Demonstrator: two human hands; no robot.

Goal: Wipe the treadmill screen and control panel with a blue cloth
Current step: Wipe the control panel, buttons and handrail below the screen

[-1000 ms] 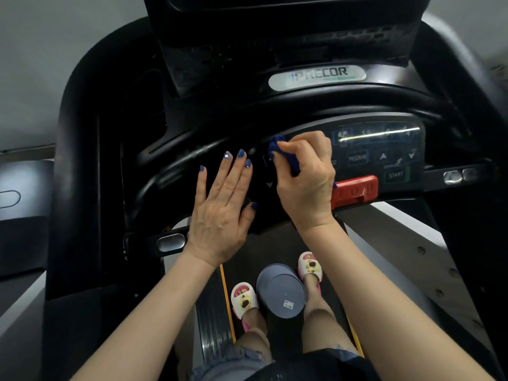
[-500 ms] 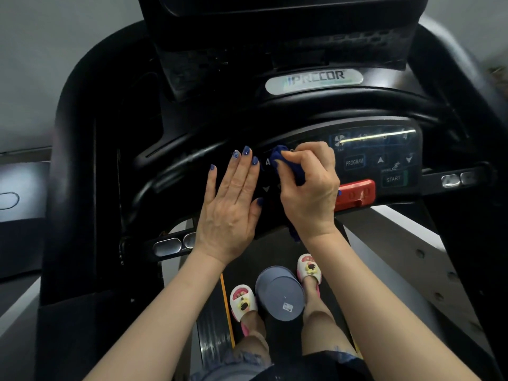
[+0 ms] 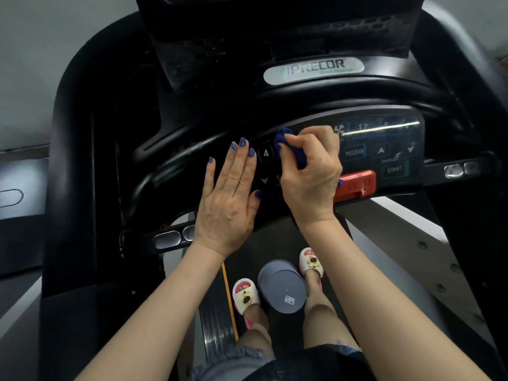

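Gripping a bunched blue cloth, the right hand sits on the control panel with its fingers curled round the fabric and the knuckles turned upward. The cloth is pressed against the panel's upper left part, just right of the button marked 4. One fold of the cloth shows above the fingertips, and a small blue corner shows at the right of the hand, against the red stop bar. The right forearm runs from the lower right corner up to the panel, with the wrist nearly straight.

The left hand lies flat on the left end of the control panel, palm down. Its fingers are straight and held close together, pointing up and slightly right, and the thumb angles out toward the right hand. This hand holds nothing. Its fingertips reach the dark curved rail along the panel's upper edge. The two hands are near each other but do not touch.

To the right of the right hand, the panel shows the PROGRAM button, arrow keys and the START button. The screen stands above the panel, beyond a silver name badge, and neither hand touches it. Below the panel, a grey bucket stands on the belt between two feet in white slippers.
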